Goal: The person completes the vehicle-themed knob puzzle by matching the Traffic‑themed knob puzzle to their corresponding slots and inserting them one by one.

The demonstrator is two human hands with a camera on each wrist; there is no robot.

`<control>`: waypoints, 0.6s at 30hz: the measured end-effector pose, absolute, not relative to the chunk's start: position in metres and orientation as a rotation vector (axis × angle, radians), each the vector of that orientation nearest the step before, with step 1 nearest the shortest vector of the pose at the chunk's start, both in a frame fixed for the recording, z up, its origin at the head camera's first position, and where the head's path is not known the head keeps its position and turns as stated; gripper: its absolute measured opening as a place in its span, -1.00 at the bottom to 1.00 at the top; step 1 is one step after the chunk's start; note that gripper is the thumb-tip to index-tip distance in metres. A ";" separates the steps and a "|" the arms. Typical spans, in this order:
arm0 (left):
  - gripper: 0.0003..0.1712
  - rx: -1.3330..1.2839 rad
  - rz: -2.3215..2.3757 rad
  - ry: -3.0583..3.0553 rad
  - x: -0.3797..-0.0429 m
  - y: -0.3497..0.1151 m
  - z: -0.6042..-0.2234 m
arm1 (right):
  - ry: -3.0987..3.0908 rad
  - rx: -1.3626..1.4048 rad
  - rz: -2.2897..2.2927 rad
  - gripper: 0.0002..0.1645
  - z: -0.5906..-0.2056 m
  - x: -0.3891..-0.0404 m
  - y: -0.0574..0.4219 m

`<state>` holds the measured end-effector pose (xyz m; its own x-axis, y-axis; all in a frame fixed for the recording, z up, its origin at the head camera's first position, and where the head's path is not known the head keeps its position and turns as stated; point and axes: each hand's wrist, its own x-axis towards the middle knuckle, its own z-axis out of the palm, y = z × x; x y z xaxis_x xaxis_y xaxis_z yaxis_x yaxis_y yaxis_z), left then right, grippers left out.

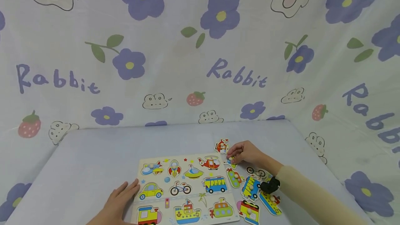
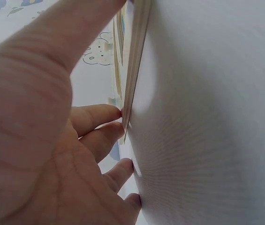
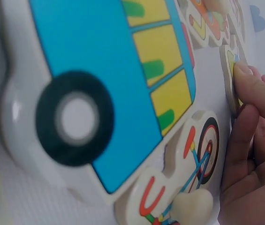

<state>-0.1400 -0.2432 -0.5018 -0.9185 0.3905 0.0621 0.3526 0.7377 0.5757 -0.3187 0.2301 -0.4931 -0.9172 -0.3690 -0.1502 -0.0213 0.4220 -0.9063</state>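
Note:
A wooden puzzle board (image 1: 166, 202) with vehicle pictures lies flat on the table in the head view. My left hand (image 1: 120, 200) is at its left edge, fingers extended; in the left wrist view, fingertips (image 2: 116, 112) touch the board's side (image 2: 134, 70). Beyond the board's upper right corner, my right hand (image 1: 247, 153) pinches a small yellow-and-blue puzzle piece (image 1: 232, 162) between thumb and fingers. In the right wrist view that piece (image 3: 230, 79) shows edge-on, partly hidden by the thumb. The red helicopter piece (image 1: 221, 146) lies just past the fingertips.
Right of the board lie loose knobbed pieces: a green submarine (image 1: 233, 178), a bicycle (image 1: 256, 173), a blue bus (image 1: 250, 188), a ship (image 1: 271, 204) and a train (image 1: 248, 213). A black wrist camera (image 1: 270, 185) overlaps some. Patterned cloth (image 1: 175, 61) rises behind the table.

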 end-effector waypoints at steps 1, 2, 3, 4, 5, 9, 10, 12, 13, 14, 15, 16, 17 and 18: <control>0.37 0.607 0.930 2.865 -0.140 -0.243 -0.502 | 2.357 -0.325 -1.495 -0.71 -0.493 -0.318 0.230; 0.37 0.588 0.939 2.854 -0.140 -0.242 -0.501 | 2.359 -0.316 -1.496 -0.71 -0.494 -0.318 0.229; 0.38 0.579 0.943 2.847 -0.139 -0.242 -0.501 | 2.356 -0.309 -1.501 -0.71 -0.494 -0.318 0.229; 0.39 0.571 0.940 2.844 -0.139 -0.242 -0.500 | 2.352 -0.300 -1.506 -0.71 -0.494 -0.317 0.229; 0.39 0.564 0.930 2.844 -0.139 -0.241 -0.500 | 2.350 -0.294 -1.508 -0.71 -0.494 -0.317 0.229; 0.41 0.526 0.929 2.833 -0.138 -0.239 -0.498 | 2.341 -0.286 -1.518 -0.70 -0.494 -0.317 0.229; 0.41 0.520 0.927 2.835 -0.137 -0.239 -0.498 | 2.340 -0.286 -1.520 -0.70 -0.494 -0.316 0.229; 0.41 0.535 0.928 2.842 -0.137 -0.239 -0.497 | 2.336 -0.290 -1.527 -0.69 -0.493 -0.316 0.228; 0.41 0.547 0.924 2.849 -0.137 -0.239 -0.497 | 2.333 -0.291 -1.530 -0.69 -0.493 -0.316 0.228; 0.41 0.558 0.915 2.858 -0.136 -0.239 -0.497 | 2.330 -0.294 -1.534 -0.70 -0.492 -0.316 0.228; 0.41 0.573 0.905 2.866 -0.136 -0.239 -0.498 | 2.328 -0.293 -1.535 -0.70 -0.492 -0.316 0.228; 0.40 0.580 0.901 2.869 -0.136 -0.239 -0.498 | 2.328 -0.296 -1.535 -0.70 -0.492 -0.316 0.229; 0.40 0.596 0.893 2.875 -0.136 -0.239 -0.498 | 2.330 -0.300 -1.533 -0.70 -0.491 -0.316 0.229; 0.40 0.593 0.894 2.875 -0.136 -0.239 -0.498 | 2.334 -0.302 -1.529 -0.70 -0.491 -0.316 0.229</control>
